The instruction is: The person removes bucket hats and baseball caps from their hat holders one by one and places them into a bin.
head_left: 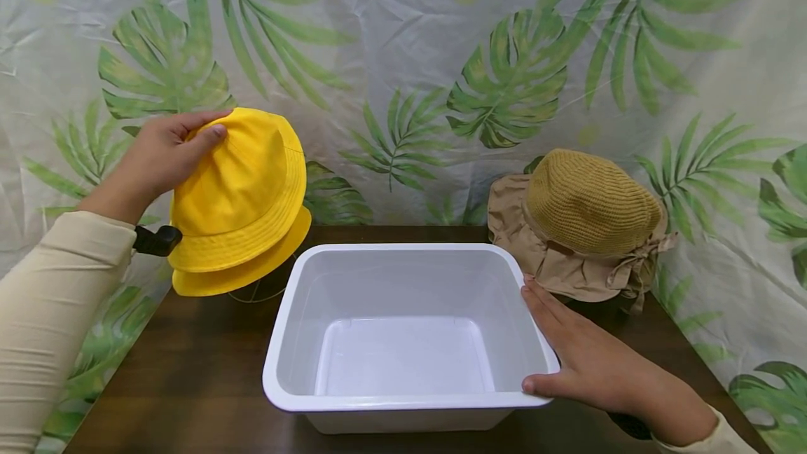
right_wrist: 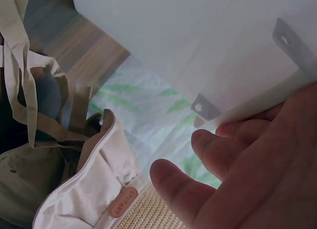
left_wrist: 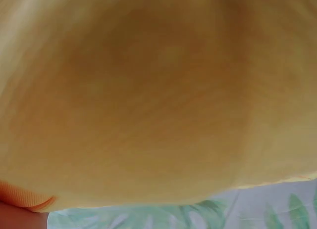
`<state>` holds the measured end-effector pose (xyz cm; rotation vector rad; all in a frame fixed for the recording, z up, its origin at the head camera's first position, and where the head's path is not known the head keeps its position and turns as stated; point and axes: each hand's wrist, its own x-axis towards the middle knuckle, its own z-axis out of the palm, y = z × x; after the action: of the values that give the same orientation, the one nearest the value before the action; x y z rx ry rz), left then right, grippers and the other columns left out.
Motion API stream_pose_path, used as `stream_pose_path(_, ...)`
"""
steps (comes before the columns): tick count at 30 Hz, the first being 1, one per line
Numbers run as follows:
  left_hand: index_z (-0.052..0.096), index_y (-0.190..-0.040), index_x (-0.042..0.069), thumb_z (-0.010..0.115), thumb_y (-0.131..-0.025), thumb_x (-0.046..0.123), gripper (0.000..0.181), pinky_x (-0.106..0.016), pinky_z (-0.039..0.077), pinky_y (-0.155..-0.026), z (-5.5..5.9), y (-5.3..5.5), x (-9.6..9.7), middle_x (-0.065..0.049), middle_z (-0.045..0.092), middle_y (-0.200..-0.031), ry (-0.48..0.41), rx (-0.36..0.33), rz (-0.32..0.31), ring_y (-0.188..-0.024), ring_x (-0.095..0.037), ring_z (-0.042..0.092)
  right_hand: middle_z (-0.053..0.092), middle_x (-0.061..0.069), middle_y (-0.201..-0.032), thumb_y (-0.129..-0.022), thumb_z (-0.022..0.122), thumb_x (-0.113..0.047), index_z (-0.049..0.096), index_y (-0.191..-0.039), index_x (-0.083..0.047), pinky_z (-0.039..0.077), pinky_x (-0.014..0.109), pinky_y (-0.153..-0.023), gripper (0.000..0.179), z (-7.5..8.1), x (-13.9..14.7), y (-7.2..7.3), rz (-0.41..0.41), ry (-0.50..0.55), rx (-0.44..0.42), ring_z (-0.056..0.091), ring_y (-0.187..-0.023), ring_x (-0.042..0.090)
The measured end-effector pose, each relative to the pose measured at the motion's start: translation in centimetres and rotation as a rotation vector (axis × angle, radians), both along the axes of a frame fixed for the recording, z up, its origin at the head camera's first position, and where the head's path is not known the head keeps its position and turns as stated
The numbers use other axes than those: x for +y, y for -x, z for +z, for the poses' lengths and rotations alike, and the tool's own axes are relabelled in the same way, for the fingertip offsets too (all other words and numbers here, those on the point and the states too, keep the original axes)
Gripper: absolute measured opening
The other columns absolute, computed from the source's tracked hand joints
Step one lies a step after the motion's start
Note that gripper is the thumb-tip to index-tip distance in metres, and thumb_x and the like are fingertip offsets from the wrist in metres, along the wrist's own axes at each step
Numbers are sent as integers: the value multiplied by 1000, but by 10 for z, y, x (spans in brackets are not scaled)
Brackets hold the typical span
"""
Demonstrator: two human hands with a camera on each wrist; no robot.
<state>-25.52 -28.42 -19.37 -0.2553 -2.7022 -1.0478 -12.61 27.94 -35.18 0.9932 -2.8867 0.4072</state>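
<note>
On the left in the head view, my left hand (head_left: 173, 149) pinches the crown of a yellow bucket hat (head_left: 233, 188), fingers and thumb bunching the cloth. A second yellow brim (head_left: 252, 275) shows just beneath its brim, above a wire stand (head_left: 255, 294). Yellow cloth (left_wrist: 158, 115) fills most of the left wrist view. My right hand (head_left: 589, 356) rests at the right rim of a white plastic tub (head_left: 410, 401), thumb at the near corner and fingers stretched toward the far side. From the right wrist, fingers (right_wrist: 218, 150) lie along the tub's outer wall (right_wrist: 163, 41).
Behind my right hand stand a mustard knitted hat (head_left: 589, 202) and a beige hat with a ruffled brim and bow (head_left: 561, 272). A dark wooden table (head_left: 202, 363) carries everything. A leaf-print cloth (head_left: 403, 54) hangs close behind.
</note>
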Motion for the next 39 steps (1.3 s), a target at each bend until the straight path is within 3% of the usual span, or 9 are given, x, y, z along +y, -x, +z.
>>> stream_pose_path(2,50,-147,33,49,-98,55,54,-14,43,-78,4,-1,4,-14,42,-153,2,11,-8,-134,-35,43,16,20,-163,-82,73,-56,9,-160,-6,0,1,-102,113,0,0,0,0,-1,2,24,-146,30)
stream_pose_path(11,54,-143,33,53,-99,49,48,-12,44,-76,20,-6,28,-8,49,-149,28,58,-83,-126,-27,50,13,15,-164,-82,72,-57,10,-160,-7,6,4,-103,112,0,0,-1,-18,-10,5,25,-146,30)
stream_pose_path(17,60,-139,27,57,-99,42,43,-13,44,-78,28,-9,47,-8,54,-144,25,115,-152,-115,-12,54,16,18,-163,-81,73,-57,11,-160,-7,26,25,-107,111,1,0,-1,-26,-26,18,26,-145,30)
stream_pose_path(23,62,-138,25,57,-99,39,41,-13,46,-77,35,-9,56,-6,56,-142,-33,131,-189,-108,-8,56,16,21,-162,-82,73,-55,11,-159,-5,4,3,-105,112,-1,0,-1,0,8,4,24,-146,31)
stream_pose_path(26,63,-137,25,58,-99,39,40,-13,47,-76,37,-10,62,-4,58,-139,-64,129,-210,-106,-10,56,16,20,-163,-82,73,-55,11,-159,-5,6,4,-105,111,-1,1,-1,1,11,1,25,-145,33)
stream_pose_path(30,65,-134,20,59,-100,29,36,-14,47,-80,37,-11,76,-6,62,-134,-71,188,-307,-107,-9,58,15,17,-164,-81,73,-56,11,-160,-7,19,15,-108,111,-1,1,-1,-23,-7,7,26,-145,30)
stream_pose_path(32,66,-133,18,59,-101,24,34,-14,48,-81,36,-12,84,-8,64,-132,-55,220,-368,-106,-7,60,15,17,-164,-81,73,-56,11,-160,-7,19,15,-108,112,-1,1,-1,-18,-5,12,25,-146,29)
stream_pose_path(36,65,-134,18,58,-101,20,34,-16,49,-80,31,-15,102,-7,64,-131,6,234,-483,-105,-7,61,16,19,-163,-81,74,-54,11,-160,-6,4,2,-104,112,-1,1,0,5,17,14,24,-146,29)
stream_pose_path(39,64,-135,17,57,-102,18,34,-19,50,-82,28,-18,115,-4,65,-131,19,211,-568,-105,-10,62,16,17,-163,-81,74,-56,11,-160,-7,12,9,-109,112,-1,0,-1,-4,3,25,25,-146,28)
